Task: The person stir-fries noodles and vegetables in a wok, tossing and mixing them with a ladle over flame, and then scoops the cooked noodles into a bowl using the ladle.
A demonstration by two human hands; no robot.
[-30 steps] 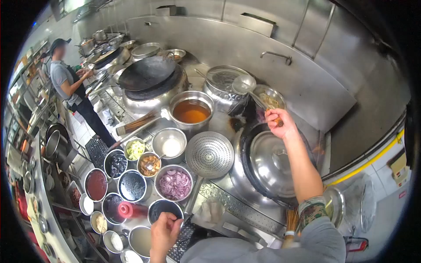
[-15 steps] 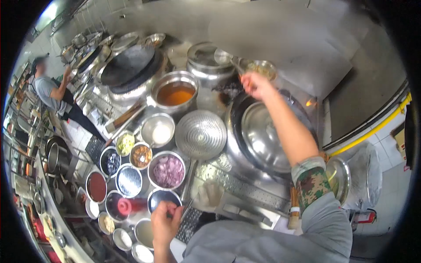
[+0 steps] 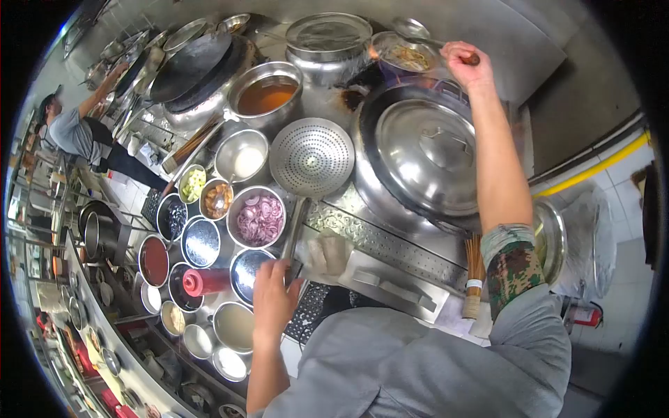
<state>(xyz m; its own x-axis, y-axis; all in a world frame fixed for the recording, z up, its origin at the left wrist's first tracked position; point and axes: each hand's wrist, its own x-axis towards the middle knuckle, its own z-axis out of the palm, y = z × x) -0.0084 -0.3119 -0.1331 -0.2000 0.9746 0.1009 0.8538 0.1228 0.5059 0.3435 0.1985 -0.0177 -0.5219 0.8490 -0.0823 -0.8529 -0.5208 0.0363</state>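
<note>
Evidently, a broad, domed steel lid [image 3: 418, 164] lies before a round steel bowl of yellowish food [image 3: 380, 47]. A long, brown-handled steel ladle [image 3: 412, 28] hangs just beside that bowl; a careless wrist turn could knock it. Of the 2 hands, the right [image 3: 467, 64] grips the handle firmly; the left [image 3: 275, 298], half-curled, holds nothing visible.

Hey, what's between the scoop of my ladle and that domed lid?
From the ladle, the head view shows a metal bowl of food, then the dark ring around the lid.
</note>
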